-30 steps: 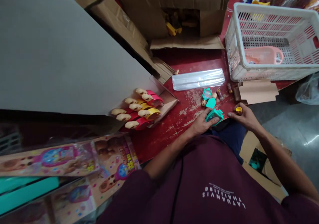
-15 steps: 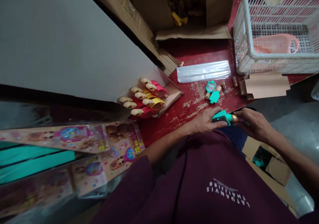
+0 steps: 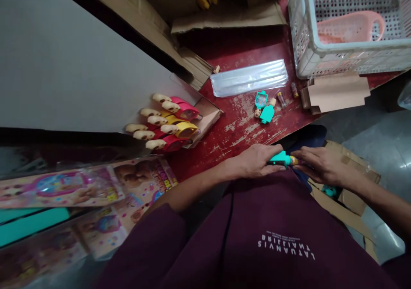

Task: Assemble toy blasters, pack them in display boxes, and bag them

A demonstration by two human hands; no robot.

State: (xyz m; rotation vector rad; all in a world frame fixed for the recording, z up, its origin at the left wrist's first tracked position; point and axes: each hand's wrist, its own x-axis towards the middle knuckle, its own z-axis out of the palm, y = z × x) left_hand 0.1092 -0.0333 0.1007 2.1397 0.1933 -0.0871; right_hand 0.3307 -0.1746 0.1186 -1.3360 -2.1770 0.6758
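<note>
My left hand (image 3: 257, 161) grips a teal plastic toy piece (image 3: 278, 158) just off the near edge of the red worn table (image 3: 237, 130). My right hand (image 3: 317, 165) pinches a small yellow part (image 3: 294, 161) pressed against the teal piece's right end. Two more teal toy pieces (image 3: 263, 105) lie on the table beyond my hands, with small capsule-like parts (image 3: 282, 99) beside them. A clear plastic sleeve (image 3: 250, 78) lies further back.
A white slatted crate (image 3: 324, 51) holding a pink scoop (image 3: 349, 25) stands at the back right. Pink and yellow toys with tan heads (image 3: 165, 124) sit in an open carton left of centre. Packaged toys (image 3: 96, 190) lie at the left; cardboard boxes are behind.
My right hand brought the yellow part from the table edge to the teal piece held in my left hand. Both hands have drawn closer to my body.
</note>
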